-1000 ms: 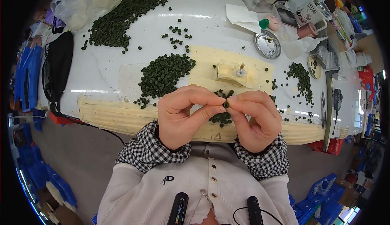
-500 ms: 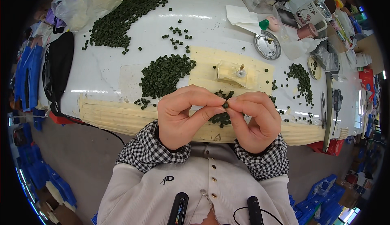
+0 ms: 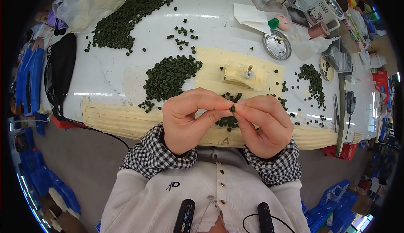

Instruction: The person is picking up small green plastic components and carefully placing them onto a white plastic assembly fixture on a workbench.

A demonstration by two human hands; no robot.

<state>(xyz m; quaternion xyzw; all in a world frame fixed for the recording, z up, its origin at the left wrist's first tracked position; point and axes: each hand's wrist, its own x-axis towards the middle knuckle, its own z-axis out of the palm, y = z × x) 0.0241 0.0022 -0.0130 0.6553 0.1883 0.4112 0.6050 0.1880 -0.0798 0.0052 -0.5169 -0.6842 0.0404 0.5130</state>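
Observation:
Between the fingertips of both hands sits a small dark green ring-like part [image 3: 232, 109]. My left hand [image 3: 191, 119] pinches it from the left with thumb and forefinger. My right hand [image 3: 266, 121] closes on its other side, fingertips touching it. Just beyond and below the fingers lies a small heap of similar dark green parts [image 3: 227, 124], partly covered by the hands. A larger pile of the parts [image 3: 170, 79] is beyond my left hand. Past my fingers stands a tape-wrapped block [image 3: 240, 76] with a short peg upright on it.
A long mound of green parts [image 3: 126, 20] lies far left, near a clear plastic bag [image 3: 82, 5]. A black face mask [image 3: 61, 71] hangs at the left edge. Rightward are a round metal lid [image 3: 277, 45], a scattered pile [image 3: 311, 81], tweezers [image 3: 336, 113] and a mug [image 3: 322, 12].
My right hand's fingers have shifted slightly around the small part, and the hand has moved a little to the right. My left hand looks nearly unmoved.

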